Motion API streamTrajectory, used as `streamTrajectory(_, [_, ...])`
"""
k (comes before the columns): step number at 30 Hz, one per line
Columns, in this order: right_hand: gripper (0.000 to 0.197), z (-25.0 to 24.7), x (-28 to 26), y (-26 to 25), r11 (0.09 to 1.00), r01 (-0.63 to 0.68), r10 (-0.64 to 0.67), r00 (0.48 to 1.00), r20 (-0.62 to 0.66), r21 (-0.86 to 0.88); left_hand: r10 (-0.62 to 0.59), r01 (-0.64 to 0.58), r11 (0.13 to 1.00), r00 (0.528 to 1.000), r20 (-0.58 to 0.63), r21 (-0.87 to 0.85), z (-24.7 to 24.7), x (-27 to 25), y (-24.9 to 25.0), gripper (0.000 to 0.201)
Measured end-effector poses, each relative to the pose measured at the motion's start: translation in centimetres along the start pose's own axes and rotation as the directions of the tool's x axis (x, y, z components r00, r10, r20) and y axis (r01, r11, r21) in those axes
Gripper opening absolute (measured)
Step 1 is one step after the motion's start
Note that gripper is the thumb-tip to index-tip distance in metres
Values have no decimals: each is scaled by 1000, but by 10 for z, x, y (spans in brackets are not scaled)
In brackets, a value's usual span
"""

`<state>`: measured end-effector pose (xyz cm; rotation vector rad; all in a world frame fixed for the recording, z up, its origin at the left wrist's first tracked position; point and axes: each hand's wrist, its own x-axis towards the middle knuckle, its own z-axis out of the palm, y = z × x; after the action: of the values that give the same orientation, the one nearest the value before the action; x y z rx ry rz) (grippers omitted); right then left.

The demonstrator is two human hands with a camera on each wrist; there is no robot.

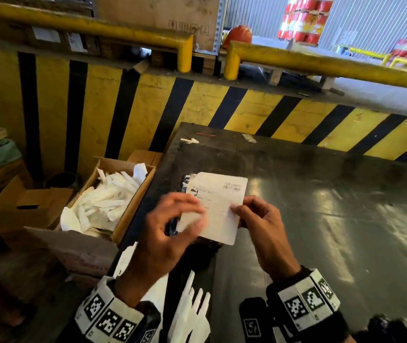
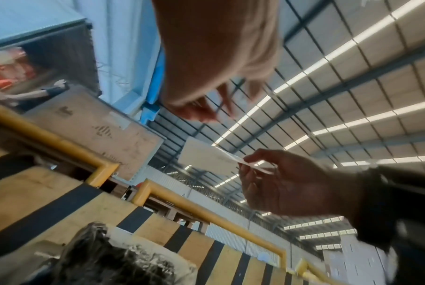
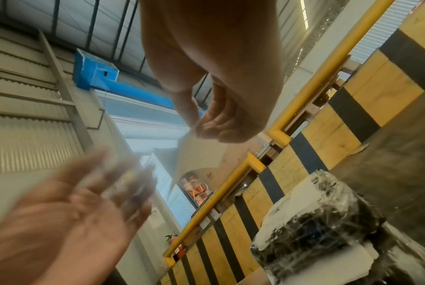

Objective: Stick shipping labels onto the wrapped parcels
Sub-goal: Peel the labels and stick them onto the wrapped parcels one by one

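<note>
A: Both hands are up over the near left part of the dark table (image 1: 321, 194). The right hand (image 1: 259, 226) pinches the shipping label (image 1: 222, 201) at its right edge, thumb on top, fingers curled beneath.

B: And the left hand (image 1: 165, 231)?

A: Blurred. From the head camera its fingers curve at the label's lower left corner, thumb and forefinger forming a ring. From the right wrist camera the palm looks spread, fingers loose. I can't tell whether it grips anything.

B: Where's the parcel?

A: The wrapped parcel (image 3: 316, 214) sits on the table directly beneath the label, dark, under shiny clear film with white patches. From above only a sliver of it shows at the label's left side, close to the table's left edge.

B: So the label is clear of it?

A: Held above it; the left wrist camera shows the sheet in the air against the roof, printed face up.

B: Room around them?

A: Open tabletop to the right and ahead, with a few paper scraps (image 1: 190, 140) near the far edge. Left, just past the table's edge, stands a cardboard box (image 1: 133, 209) full of white backing strips (image 1: 106, 204). More white strips (image 1: 192, 313) lie at the near edge between the wrists. Beyond the table runs the yellow-and-black striped barrier (image 1: 197, 105).
</note>
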<state>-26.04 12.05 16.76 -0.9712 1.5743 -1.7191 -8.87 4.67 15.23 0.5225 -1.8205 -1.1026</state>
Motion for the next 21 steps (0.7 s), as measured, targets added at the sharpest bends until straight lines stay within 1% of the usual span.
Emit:
streamTrajectory(1, [11, -3, 1, -1, 1000, -10, 9, 999, 32, 19, -75, 79, 997, 985, -157, 24, -1, 6, -4, 23])
streamTrajectory(2, [13, -6, 3, 1, 999, -27, 25, 998, 64, 33, -185, 191, 982, 952, -243, 0, -2, 14, -7, 22])
streamTrajectory(3, [14, -8, 3, 3, 998, -47, 43, 995, 95, 40, -303, 294, 953, 924, -235, -73, -2, 19, -12, 18])
streamTrajectory(4, [13, -10, 2, 5, 997, -67, 63, 991, 119, 27, -394, 371, 916, 904, -168, -155, -2, 22, -19, 12])
streamTrajectory(5, [10, -11, 3, 9, 996, -90, 89, 987, 135, 2, -449, 424, 884, 888, -103, -199, -1, 24, -26, 7])
streamTrajectory(6, [8, -12, 3, 15, 993, -113, 117, 983, 143, -32, -472, 448, 868, 878, -80, -212, 0, 24, -35, 7])
streamTrajectory(8, [10, -13, 8, 28, 983, -161, 171, 978, 121, -92, -497, 473, 858, 863, -93, -201, 3, 23, -51, 8])
streamTrajectory(11, [13, -14, 21, 48, 957, -252, 263, 962, 68, -146, -579, 564, 812, 811, -82, -152, 10, 25, -73, 7])
streamTrajectory(13, [14, -13, 35, 57, 939, -304, 315, 948, 49, -159, -606, 595, 793, 792, -77, -131, 12, 34, -85, 7])
streamTrajectory(15, [14, -13, 52, 59, 928, -327, 339, 940, 43, -179, -602, 595, 799, 794, -84, -90, 14, 49, -94, 8])
streamTrajectory(18, [17, -10, 79, 59, 914, -334, 349, 937, 27, -232, -575, 578, 816, 811, -106, -4, 17, 76, -102, 9])
streamTrajectory(21, [14, -6, 104, 59, 908, -323, 336, 942, 4, -269, -576, 588, 808, 803, -153, 39, 21, 99, -116, 13])
